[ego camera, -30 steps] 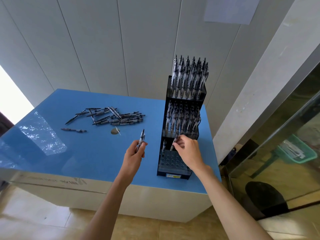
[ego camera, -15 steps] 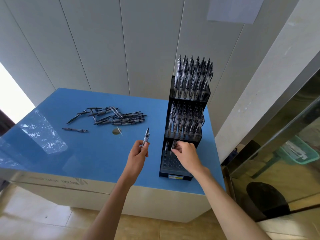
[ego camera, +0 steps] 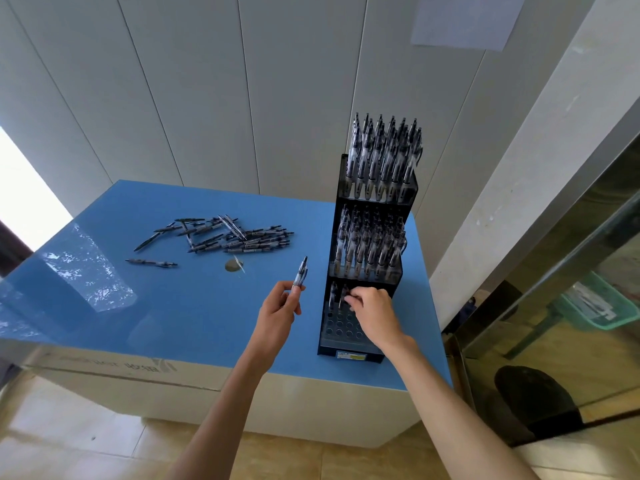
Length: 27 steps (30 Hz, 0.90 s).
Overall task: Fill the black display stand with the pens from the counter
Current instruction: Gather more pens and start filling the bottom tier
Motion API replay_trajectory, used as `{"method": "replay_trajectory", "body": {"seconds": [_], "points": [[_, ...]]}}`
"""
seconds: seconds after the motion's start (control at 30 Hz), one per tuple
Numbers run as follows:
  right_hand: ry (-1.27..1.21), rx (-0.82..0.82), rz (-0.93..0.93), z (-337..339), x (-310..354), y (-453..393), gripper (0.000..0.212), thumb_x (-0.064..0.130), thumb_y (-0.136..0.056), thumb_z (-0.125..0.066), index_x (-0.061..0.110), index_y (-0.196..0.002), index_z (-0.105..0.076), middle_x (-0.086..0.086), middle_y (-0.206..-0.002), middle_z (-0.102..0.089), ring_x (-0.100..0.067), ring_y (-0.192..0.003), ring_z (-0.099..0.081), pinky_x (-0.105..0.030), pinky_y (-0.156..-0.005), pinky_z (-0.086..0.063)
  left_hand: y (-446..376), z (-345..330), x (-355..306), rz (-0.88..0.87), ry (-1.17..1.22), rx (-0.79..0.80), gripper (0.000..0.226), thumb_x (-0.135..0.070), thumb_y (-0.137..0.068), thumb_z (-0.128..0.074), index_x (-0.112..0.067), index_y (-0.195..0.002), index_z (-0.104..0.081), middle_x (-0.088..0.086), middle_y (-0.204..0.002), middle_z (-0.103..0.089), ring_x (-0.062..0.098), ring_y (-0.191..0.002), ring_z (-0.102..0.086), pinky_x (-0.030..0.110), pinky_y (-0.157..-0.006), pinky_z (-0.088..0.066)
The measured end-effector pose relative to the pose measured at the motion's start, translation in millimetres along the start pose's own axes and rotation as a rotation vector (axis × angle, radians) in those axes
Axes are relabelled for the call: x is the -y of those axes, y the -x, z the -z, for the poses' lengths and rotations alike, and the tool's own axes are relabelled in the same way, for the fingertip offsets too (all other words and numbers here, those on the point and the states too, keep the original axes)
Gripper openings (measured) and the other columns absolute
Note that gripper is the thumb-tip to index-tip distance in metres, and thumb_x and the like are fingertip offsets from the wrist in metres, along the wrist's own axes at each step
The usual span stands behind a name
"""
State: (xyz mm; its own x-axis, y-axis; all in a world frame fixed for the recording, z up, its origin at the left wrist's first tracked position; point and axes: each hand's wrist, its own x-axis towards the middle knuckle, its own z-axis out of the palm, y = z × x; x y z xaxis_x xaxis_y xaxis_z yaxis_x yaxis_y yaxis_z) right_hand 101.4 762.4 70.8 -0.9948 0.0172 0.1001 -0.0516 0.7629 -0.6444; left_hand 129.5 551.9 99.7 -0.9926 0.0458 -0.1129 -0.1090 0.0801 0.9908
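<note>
A black three-tier display stand (ego camera: 351, 356) stands at the right end of the blue counter (ego camera: 194, 306). Its top and middle tiers are packed with upright pens. The bottom tier shows several open holes and two pens at its back left. My right hand (ego camera: 372, 315) reaches into that bottom tier and pinches one of those pens (ego camera: 343, 296) there. My left hand (ego camera: 278, 311) grips a single pen (ego camera: 300, 273) upright, just left of the stand. A pile of loose pens (ego camera: 235, 237) lies on the counter's far middle.
One stray pen (ego camera: 150, 262) lies left of the pile, and a small round hole (ego camera: 233, 265) sits in the counter near it. White wall panels rise behind. A glass partition and a green basket (ego camera: 602, 308) are to the right.
My right hand has pushed a little deeper and lower into the bottom tier with its pen. My left hand has kept its pen upright beside the stand.
</note>
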Motion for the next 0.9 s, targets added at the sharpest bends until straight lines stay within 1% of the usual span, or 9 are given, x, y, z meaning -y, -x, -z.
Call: {"method": "replay_trajectory", "body": {"seconds": [0.07, 0.23, 0.33, 0.43, 0.47, 0.57, 0.63, 0.73, 0.9], "points": [[0.002, -0.005, 0.004, 5.0, 0.5, 1.4, 0.022, 0.019, -0.095, -0.068, 0.005, -0.079, -0.073, -0.005, -0.064, -0.067, -0.019, -0.059, -0.062, -0.035, -0.063, -0.052, 0.8, -2.6, -1.0, 0.01, -0.002, 0.005, 0.027, -0.035, -0.108, -0.046, -0.012, -0.107, -0.06, -0.002, -0.076, -0.053, 0.011, -0.062, -0.035, 0.021, -0.055, -0.034], [-0.155, -0.02, 0.023, 27.3, 9.4, 5.6, 0.007, 0.014, -0.092, -0.071, 0.012, -0.09, -0.078, 0.003, -0.072, -0.073, -0.005, -0.066, -0.07, -0.03, -0.074, -0.06, 1.5, -12.2, -8.4, -0.021, 0.008, 0.063, 0.027, -0.035, -0.107, -0.049, -0.013, -0.105, -0.063, -0.003, -0.075, -0.057, 0.012, -0.059, -0.038, 0.023, -0.053, -0.035], [-0.38, 0.007, 0.019, 43.7, 25.1, 7.3, 0.01, 0.016, -0.091, -0.074, 0.011, -0.098, -0.078, 0.002, -0.083, -0.076, -0.009, -0.075, -0.074, -0.031, -0.076, -0.061, 0.3, -21.2, -13.7, -0.057, -0.057, 0.103, 0.024, -0.038, -0.106, -0.051, -0.019, -0.104, -0.065, -0.002, -0.077, -0.06, 0.013, -0.061, -0.047, 0.024, -0.057, -0.04], [-0.574, 0.06, -0.008, 57.9, 37.9, 10.1, 0.013, 0.016, -0.09, -0.075, 0.01, -0.101, -0.076, -0.005, -0.087, -0.077, -0.019, -0.082, -0.075, -0.033, -0.075, -0.062, -0.8, -29.8, -18.6, -0.124, -0.171, 0.124, 0.019, -0.037, -0.105, -0.054, -0.023, -0.098, -0.066, 0.013, -0.08, -0.061, 0.015, -0.064, -0.052, 0.021, -0.057, -0.042], [-0.602, 0.063, -0.013, 60.6, 39.1, 10.9, 0.013, 0.015, -0.09, -0.074, 0.008, -0.101, -0.076, -0.007, -0.087, -0.077, -0.02, -0.083, -0.075, -0.034, -0.075, -0.062, -1.1, -32.0, -19.3, -0.149, -0.216, 0.127, 0.018, -0.037, -0.105, -0.054, -0.025, -0.097, -0.065, 0.016, -0.081, -0.061, 0.018, -0.064, -0.052, 0.023, -0.057, -0.043], [-0.655, 0.056, -0.028, 64.9, 38.2, 12.8, 0.012, 0.011, -0.092, -0.071, 0.004, -0.101, -0.075, -0.009, -0.087, -0.077, -0.023, -0.082, -0.076, -0.036, -0.076, -0.062, -1.7, -36.5, -20.3, -0.221, -0.346, 0.119, 0.015, -0.039, -0.104, -0.054, -0.031, -0.094, -0.063, 0.012, -0.073, -0.059, 0.031, -0.065, -0.054, 0.044, -0.061, -0.046], [-0.704, 0.047, -0.049, 66.3, 36.5, 14.0, 0.013, 0.008, -0.092, -0.07, 0.001, -0.102, -0.074, -0.012, -0.088, -0.077, -0.025, -0.083, -0.076, -0.037, -0.076, -0.062, -3.4, -37.9, -20.7, -0.267, -0.462, 0.105, 0.013, -0.038, -0.104, -0.054, -0.03, -0.1, -0.063, -0.002, -0.071, -0.059, 0.025, -0.067, -0.057, 0.047, -0.066, -0.049], [-0.673, -0.013, -0.048, 69.6, 33.8, 13.7, 0.011, 0.006, -0.092, -0.07, 0.0, -0.1, -0.074, -0.012, -0.084, -0.077, -0.024, -0.079, -0.076, -0.037, -0.075, -0.063, -5.5, -32.5, -22.8, -0.38, -0.738, 0.05, 0.021, -0.042, -0.104, -0.052, -0.03, -0.116, -0.064, -0.011, -0.098, -0.065, 0.014, -0.089, -0.064, 0.037, -0.074, -0.052], [-0.324, -0.153, 0.037, 72.6, 20.3, 6.2, 0.005, 0.01, -0.089, -0.073, 0.01, -0.092, -0.077, 0.001, -0.076, -0.075, -0.011, -0.072, -0.073, -0.028, -0.075, -0.061, -10.5, -9.2, -22.9, -0.474, -1.074, -0.016, 0.035, -0.046, -0.102, -0.053, -0.027, -0.129, -0.063, -0.006, -0.127, -0.065, 0.022, -0.117, -0.059, 0.042, -0.096, -0.044]]}}
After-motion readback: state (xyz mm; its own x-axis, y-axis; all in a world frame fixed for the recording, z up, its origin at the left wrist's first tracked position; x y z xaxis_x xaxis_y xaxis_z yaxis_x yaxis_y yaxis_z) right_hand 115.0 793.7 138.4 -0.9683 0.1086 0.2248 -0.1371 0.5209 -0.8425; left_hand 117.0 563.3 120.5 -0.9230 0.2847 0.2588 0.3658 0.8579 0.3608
